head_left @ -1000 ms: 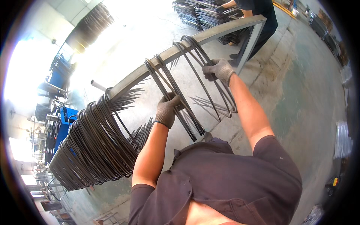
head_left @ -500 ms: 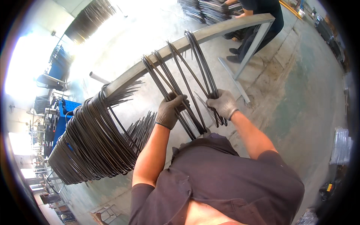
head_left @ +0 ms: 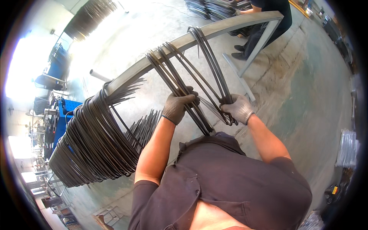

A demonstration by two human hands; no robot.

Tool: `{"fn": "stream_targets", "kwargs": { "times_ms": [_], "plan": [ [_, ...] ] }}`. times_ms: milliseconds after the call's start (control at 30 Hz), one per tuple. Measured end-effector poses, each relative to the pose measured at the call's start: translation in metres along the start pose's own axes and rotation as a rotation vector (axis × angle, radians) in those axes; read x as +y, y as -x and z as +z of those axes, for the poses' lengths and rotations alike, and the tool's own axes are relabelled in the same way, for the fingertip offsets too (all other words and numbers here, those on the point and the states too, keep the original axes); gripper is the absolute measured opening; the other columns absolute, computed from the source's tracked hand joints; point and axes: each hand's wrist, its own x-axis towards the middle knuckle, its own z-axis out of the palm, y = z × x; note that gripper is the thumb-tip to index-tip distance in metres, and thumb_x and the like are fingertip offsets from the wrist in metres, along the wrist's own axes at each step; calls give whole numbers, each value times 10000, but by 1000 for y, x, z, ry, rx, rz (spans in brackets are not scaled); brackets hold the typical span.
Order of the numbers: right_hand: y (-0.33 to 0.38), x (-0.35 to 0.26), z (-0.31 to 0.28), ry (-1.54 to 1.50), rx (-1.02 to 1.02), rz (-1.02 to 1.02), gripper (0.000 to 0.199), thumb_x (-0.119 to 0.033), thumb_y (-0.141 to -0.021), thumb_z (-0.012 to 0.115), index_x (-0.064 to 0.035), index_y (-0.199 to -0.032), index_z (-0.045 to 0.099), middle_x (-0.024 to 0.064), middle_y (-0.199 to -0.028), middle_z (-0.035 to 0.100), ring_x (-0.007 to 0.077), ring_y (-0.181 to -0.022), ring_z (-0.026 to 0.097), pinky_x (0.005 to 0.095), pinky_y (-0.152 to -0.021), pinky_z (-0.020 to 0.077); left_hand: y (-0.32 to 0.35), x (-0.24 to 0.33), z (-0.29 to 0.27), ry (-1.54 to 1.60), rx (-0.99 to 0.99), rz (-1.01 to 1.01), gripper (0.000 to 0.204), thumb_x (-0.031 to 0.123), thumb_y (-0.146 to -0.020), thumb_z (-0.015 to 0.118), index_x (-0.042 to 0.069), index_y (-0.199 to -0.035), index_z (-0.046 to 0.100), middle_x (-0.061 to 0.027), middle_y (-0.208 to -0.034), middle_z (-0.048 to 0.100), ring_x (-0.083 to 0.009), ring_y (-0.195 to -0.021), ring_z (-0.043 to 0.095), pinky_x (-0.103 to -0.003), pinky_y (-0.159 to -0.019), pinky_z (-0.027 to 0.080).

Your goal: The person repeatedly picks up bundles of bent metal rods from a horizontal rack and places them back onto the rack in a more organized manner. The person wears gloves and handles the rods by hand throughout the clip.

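Note:
Dark bent metal rods hang by their looped ends over a grey metal rail and reach toward me. My left hand, in a grey knit glove, is closed around the left bunch of bent rods. In a matching glove, my right hand grips the right bunch of bent rods near its lower rounded ends. Between the two bunches, a couple of rods slant across from the rail toward my right hand. The fingers of both hands are partly hidden by the rods.
A dense row of similar rods hangs on the rail at left. The rail's slanted leg stands at the right. Beyond it, a co-worker bends beside a rod pile. Blue machinery is at far left.
Both hands have shifted slightly right with their rods. The slanting rods between the bunches have drawn closer to my right hand's bunch at the lower end.

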Motion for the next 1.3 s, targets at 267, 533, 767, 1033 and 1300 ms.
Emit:
{"fn": "stream_targets", "kwargs": {
  "times_ms": [267,533,767,1033,1300],
  "plan": [
    [-5,5,7,-528,-318,6,457,103,-866,757,104,-1323,755,189,-1161,839,283,-1082,830,388,-973,684,-1,6,-5,-85,-61,3,419,-101,-955,734,-63,-1366,665,-200,-1192,785,-358,-1061,812,-495,-974,684],
    [26,39,29,481,172,-173,351,-227,-919,766,-71,-1226,835,204,-1081,836,412,-1006,812,511,-930,625,0,7,-6,-107,-59,5,391,-101,-931,738,-62,-1318,696,-190,-1157,792,-359,-1049,809,-503,-971,675],
    [24,56,50,482,229,-59,236,-196,-893,743,-72,-1072,833,255,-1025,809,473,-1066,776,567,-943,598,-15,-2,-11,-173,-85,31,353,-110,-940,701,-56,-1289,698,-176,-1128,790,-362,-1044,802,-496,-963,657],
    [7,81,56,-140,-123,-6,377,-176,-919,861,-132,-1293,869,48,-1129,870,154,-1050,781,350,-977,602,-12,0,2,-83,-33,51,351,-105,-947,684,-66,-1296,703,-186,-1138,785,-348,-1036,798,-479,-963,656],
    [-6,90,52,-282,70,-152,490,-256,-962,919,-36,-1381,792,27,-1042,817,114,-983,720,327,-926,578,1,20,-1,-163,-101,-4,464,-109,-911,713,-114,-1370,651,-238,-1208,769,-390,-1089,801,-514,-1013,669]
  ]
}}
